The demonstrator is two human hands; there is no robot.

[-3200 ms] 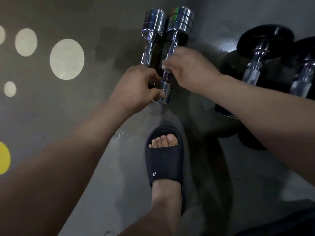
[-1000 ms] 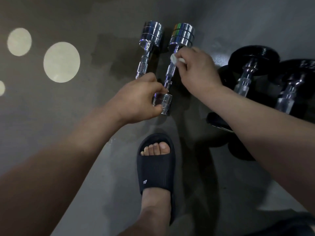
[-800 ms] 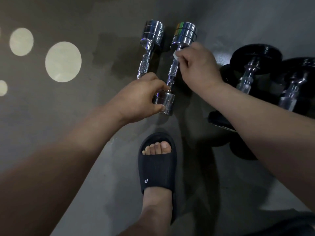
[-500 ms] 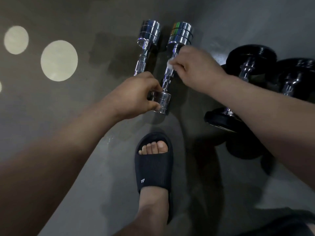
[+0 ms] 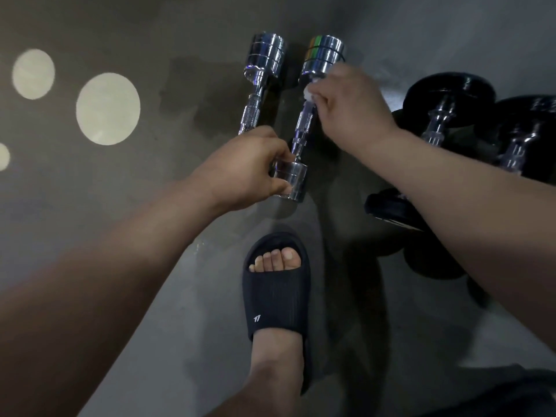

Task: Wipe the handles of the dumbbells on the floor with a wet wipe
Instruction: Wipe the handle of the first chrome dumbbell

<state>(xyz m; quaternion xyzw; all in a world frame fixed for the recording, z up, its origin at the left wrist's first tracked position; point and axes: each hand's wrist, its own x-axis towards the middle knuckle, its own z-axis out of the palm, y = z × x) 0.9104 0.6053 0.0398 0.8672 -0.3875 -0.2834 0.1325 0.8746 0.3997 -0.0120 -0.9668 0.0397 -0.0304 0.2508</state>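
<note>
Observed: the left hand (image 5: 240,173) grips the near end weight (image 5: 291,179) of a chrome dumbbell (image 5: 304,124), fingers (image 5: 278,152) and thumb curled round it. The right hand (image 5: 349,112) pinches a small wad of wet wipe (image 5: 310,93) against the far end of the handle, directly below the far end weight. Bare knurled handle runs between the two sets of fingers. Whether the near end is raised off the floor (image 5: 180,40) cannot be told.

A second chrome dumbbell (image 5: 258,94) lies just beside the left knuckles, its near end hidden behind that hand. Two black dumbbells (image 5: 442,115) lie beyond the right wrist, well apart from the wipe. A foot in a dark slipper (image 5: 276,290) sits below the left fingers, near the gripped end weight.

Assessment: wiping of this handle is in progress; whether the other three handles are done cannot be judged.

Risks:
- The wipe is bunched small. A loose pinch on the knurling could snag it or pull it out of the fingertips.
- The fingers press from above. The underside of the handle may be missed unless the left hand turns the bar.
- If the left grip slackens, the round weights could roll, into the neighbouring dumbbell or toward the exposed toes.
- Damp chrome may make the end weight slippery under the left fingers.
</note>
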